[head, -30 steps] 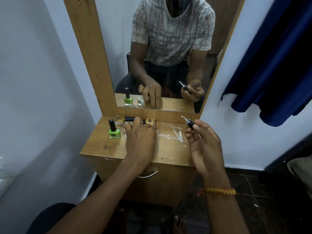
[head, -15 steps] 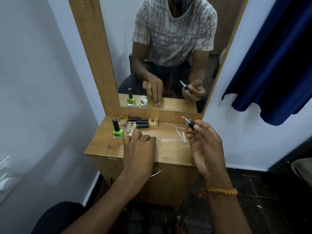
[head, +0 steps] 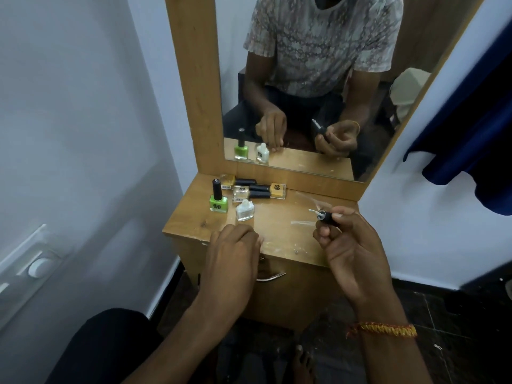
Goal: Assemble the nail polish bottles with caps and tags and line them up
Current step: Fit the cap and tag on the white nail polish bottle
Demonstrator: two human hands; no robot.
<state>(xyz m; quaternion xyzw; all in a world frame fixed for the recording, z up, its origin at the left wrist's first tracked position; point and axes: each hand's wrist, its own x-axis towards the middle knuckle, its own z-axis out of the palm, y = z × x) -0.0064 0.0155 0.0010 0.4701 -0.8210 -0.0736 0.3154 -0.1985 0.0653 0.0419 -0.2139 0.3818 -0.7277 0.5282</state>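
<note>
At the centre of the frame, on the wooden tabletop [head: 279,231], a small square white nail polish bottle [head: 244,210] stands upright with its neck uncapped. Just left of it stands a green nail polish bottle with a black cap [head: 218,198], also upright. Behind these two, toward the mirror, three more bottles lie on their sides close together: a yellow one [head: 228,180], a clear one [head: 240,193] and a second yellow one [head: 278,190], all with black caps.

To the right of centre, the right hand [head: 352,253] pinches a black cap with a white-tipped brush [head: 323,216] between thumb and fingers, above the tabletop, the brush pointing left toward the white bottle. A crumpled clear plastic wrapper [head: 307,210] lies on the tabletop beneath and behind the cap.

Below the white bottle, the left hand [head: 232,253] rests on the tabletop's front edge with fingers curled under, gripping nothing visible.

In the upper part of the frame, a wood-framed mirror [head: 318,79] reflects the person. A dark blue cloth [head: 471,128] hangs at the right.
</note>
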